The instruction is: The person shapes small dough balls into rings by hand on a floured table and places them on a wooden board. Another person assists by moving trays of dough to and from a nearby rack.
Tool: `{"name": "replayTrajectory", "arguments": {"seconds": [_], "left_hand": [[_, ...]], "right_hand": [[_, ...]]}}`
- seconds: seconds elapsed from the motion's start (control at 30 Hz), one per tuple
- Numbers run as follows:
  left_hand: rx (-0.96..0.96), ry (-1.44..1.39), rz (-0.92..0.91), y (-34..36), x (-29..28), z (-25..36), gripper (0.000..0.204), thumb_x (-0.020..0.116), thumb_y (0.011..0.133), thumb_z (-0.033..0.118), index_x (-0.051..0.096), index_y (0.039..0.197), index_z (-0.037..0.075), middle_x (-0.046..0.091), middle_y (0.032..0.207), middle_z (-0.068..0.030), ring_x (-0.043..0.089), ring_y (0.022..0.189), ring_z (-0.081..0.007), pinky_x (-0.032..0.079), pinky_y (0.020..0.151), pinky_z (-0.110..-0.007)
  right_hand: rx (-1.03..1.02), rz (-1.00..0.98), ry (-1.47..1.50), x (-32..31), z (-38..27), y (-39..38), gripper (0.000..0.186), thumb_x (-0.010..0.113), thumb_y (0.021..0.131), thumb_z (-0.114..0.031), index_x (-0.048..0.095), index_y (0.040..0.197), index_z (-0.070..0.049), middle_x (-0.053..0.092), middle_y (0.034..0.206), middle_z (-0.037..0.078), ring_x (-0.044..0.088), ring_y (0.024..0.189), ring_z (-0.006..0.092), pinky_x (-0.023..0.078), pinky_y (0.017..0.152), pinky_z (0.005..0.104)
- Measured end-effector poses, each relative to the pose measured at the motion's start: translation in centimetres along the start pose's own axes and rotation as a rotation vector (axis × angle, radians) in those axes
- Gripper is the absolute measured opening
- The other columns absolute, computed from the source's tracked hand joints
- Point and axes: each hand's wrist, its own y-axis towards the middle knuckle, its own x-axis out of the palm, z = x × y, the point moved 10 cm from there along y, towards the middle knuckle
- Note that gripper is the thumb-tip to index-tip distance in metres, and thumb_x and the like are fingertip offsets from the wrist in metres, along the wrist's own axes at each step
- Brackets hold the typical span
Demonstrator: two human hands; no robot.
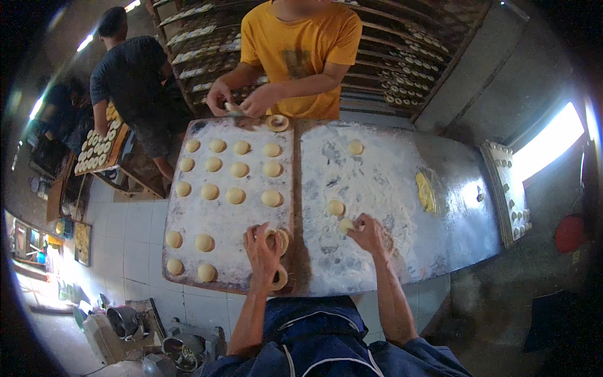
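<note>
A dough ring (281, 239) is pinched by the left hand (262, 248) at the near right corner of the floured wooden board (188, 220). Just right of the board, a dough ball (346, 225) on the floured metal table (402, 207) is gripped by the right hand (369, 234) with curled fingers. The ring is probably best laid down gently, in line with the rows of dough balls (235, 195), so its hole stays round.

floured table (389, 188) right of board: mostly bare, lots of room, only few dough balls (335, 207) and yellow scraper (425, 191). wooden board (188, 220): packed with dough ball rows, thin gaps between. far edge blocked by other person's hands (242, 100). tray (505, 188) at right end.
</note>
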Motion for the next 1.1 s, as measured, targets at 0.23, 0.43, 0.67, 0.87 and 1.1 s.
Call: {"name": "replayTrajectory", "arguments": {"seconds": [0.23,0.43,0.67,0.87,1.1], "left_hand": [[-0.753,-1.102,-0.644,-7.4,16.0,10.1,0.032,0.064,0.097,0.019,0.062,0.119,-0.005,0.068,0.11,-0.0116,0.064,0.102,-0.0197,0.053,0.089,-0.036],[-0.477,-0.882,-0.605,-6.4,16.4,15.2,0.032,0.066,0.096,0.015,0.062,0.119,-0.006,0.07,0.103,-0.0143,0.067,0.093,-0.0184,0.056,0.086,-0.032],[-0.655,-0.965,-0.579,-7.0,17.3,17.2,0.031,0.07,0.093,0.012,0.058,0.119,0.0,0.068,0.109,-0.0141,0.064,0.102,-0.0192,0.054,0.086,-0.033],[-0.837,-1.331,-0.781,-10.3,18.3,18.5,0.053,0.072,0.082,-0.004,0.045,0.125,0.011,0.066,0.11,-0.0116,0.064,0.102,-0.0201,0.054,0.083,-0.032],[-0.792,-1.393,-0.363,-10.3,18.3,15.2,0.025,0.052,0.096,0.027,0.041,0.111,0.01,0.055,0.094,-0.0075,0.061,0.089,-0.0195,0.049,0.079,-0.033]], "right_hand": [[0.154,-0.043,1.286,-0.3,-0.1,-3.5,0.031,0.08,0.079,-0.009,0.059,0.101,-0.001,0.066,0.092,0.009,0.067,0.087,0.0197,0.057,0.079,0.0333],[0.067,-0.114,0.757,-4.2,2.7,-3.6,0.039,0.079,0.081,-0.009,0.053,0.11,0.001,0.069,0.1,0.017,0.069,0.09,0.0202,0.058,0.077,0.0323],[-0.005,-0.409,1.005,-4.4,2.9,-3.4,0.054,0.075,0.081,-0.006,0.044,0.125,-0.002,0.069,0.101,0.016,0.068,0.089,0.0213,0.056,0.078,0.0336],[0.168,-0.702,1.606,-2.7,2.7,-4.4,0.045,0.062,0.093,-0.022,0.047,0.129,0.001,0.066,0.104,0.012,0.064,0.082,0.0182,0.051,0.073,0.03],[-0.036,-0.468,1.71,-2.7,1.3,-3.8,0.055,0.042,0.102,-0.043,0.066,0.089,0.005,0.069,0.088,0.013,0.063,0.073,0.0211,0.051,0.075,0.0334]]}}
